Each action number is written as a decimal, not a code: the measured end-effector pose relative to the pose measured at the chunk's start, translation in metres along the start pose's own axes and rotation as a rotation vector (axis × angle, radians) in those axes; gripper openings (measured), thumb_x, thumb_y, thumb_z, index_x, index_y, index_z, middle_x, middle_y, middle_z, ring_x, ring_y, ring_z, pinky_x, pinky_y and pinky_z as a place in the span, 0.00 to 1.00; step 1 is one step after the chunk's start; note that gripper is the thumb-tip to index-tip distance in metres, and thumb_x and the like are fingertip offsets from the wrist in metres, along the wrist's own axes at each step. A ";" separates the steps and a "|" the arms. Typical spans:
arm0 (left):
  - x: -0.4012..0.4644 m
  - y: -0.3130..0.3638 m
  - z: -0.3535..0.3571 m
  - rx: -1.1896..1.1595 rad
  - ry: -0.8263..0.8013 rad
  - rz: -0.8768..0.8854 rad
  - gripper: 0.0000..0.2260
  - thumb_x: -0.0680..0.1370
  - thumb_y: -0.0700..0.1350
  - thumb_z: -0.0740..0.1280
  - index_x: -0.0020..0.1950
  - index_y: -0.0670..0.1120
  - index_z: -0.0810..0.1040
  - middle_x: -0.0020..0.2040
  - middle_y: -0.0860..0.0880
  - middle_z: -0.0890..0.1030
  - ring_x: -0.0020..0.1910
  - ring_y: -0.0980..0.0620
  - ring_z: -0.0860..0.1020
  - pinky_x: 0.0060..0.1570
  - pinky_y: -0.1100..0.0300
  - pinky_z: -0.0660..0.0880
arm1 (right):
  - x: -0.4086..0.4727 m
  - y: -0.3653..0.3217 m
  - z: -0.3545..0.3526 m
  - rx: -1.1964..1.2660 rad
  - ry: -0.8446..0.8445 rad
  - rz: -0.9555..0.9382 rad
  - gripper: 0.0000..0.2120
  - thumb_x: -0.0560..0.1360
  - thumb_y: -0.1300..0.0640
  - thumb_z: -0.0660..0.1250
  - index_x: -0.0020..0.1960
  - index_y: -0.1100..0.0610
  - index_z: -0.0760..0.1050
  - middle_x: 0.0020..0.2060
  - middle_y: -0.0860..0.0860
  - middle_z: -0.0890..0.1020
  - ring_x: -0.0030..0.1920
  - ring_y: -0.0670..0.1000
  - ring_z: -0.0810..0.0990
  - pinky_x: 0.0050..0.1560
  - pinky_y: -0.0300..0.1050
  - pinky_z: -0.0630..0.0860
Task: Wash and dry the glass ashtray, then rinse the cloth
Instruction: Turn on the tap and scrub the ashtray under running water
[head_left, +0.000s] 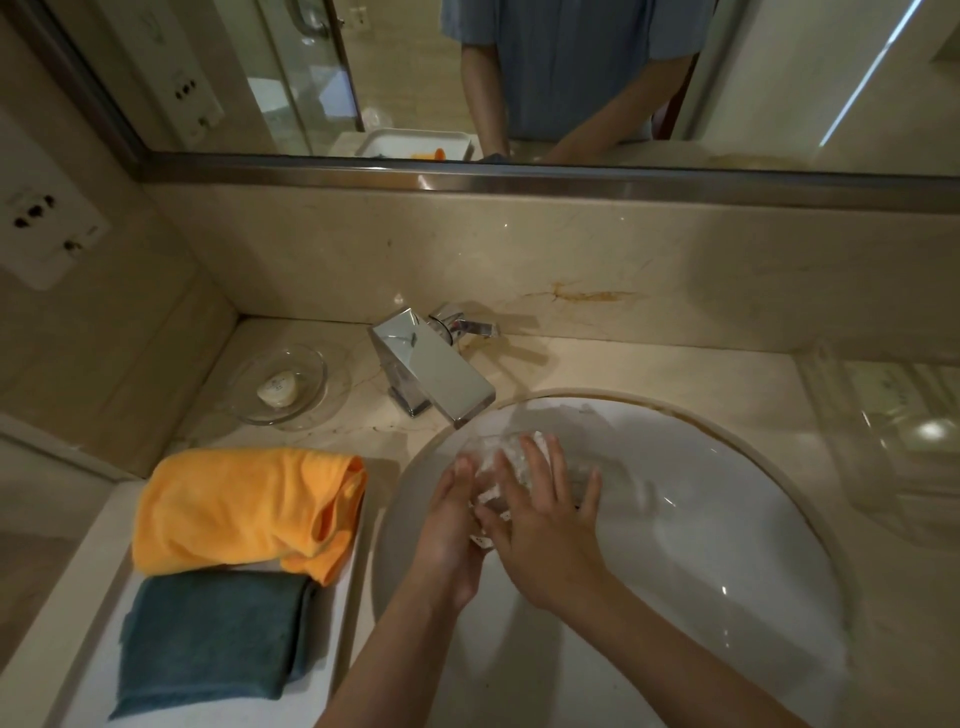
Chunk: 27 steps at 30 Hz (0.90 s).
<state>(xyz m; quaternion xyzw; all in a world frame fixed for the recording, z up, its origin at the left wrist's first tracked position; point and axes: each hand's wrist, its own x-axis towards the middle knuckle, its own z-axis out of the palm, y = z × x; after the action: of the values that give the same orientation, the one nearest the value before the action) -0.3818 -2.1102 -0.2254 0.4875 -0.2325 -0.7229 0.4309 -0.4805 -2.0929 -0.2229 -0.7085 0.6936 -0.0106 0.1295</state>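
The clear glass ashtray (501, 462) is held over the white sink basin (727, 519), just below the chrome faucet (436, 369) spout. My left hand (452, 540) grips it from the left and underneath. My right hand (545, 525) lies over its top and right side with fingers spread on the glass. Much of the ashtray is hidden by my hands. An orange cloth (244, 509) and a teal cloth (213, 639) lie folded on a white tray (98, 582) left of the basin.
A glass soap dish (283, 384) with a small soap sits left of the faucet. A clear glass tray (893, 431) rests on the counter at right. The mirror (467, 78) runs along the back wall. Wall sockets (47, 228) are at far left.
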 end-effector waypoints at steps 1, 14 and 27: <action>0.000 0.000 0.001 0.003 -0.011 -0.002 0.18 0.81 0.54 0.54 0.66 0.49 0.72 0.62 0.47 0.79 0.59 0.45 0.79 0.60 0.45 0.73 | 0.001 0.000 -0.003 -0.007 0.055 0.017 0.34 0.78 0.40 0.34 0.63 0.51 0.74 0.66 0.53 0.75 0.69 0.54 0.60 0.60 0.65 0.61; 0.009 0.010 -0.008 0.064 0.074 0.006 0.20 0.79 0.56 0.56 0.64 0.45 0.73 0.59 0.42 0.80 0.56 0.44 0.80 0.56 0.48 0.76 | -0.016 0.014 -0.014 0.143 -0.266 -0.335 0.47 0.61 0.36 0.21 0.76 0.48 0.49 0.77 0.42 0.48 0.76 0.43 0.40 0.69 0.61 0.32; 0.009 0.014 -0.004 0.020 0.084 0.037 0.18 0.80 0.52 0.56 0.60 0.40 0.75 0.53 0.40 0.80 0.48 0.43 0.81 0.39 0.54 0.79 | -0.006 0.026 -0.002 0.371 0.000 -0.420 0.17 0.73 0.56 0.59 0.60 0.47 0.76 0.56 0.47 0.79 0.58 0.50 0.74 0.64 0.55 0.67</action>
<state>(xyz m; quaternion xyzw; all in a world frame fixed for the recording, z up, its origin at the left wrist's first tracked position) -0.3737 -2.1251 -0.2211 0.5171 -0.2304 -0.6914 0.4488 -0.5063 -2.0876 -0.2251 -0.8009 0.5179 -0.1640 0.2521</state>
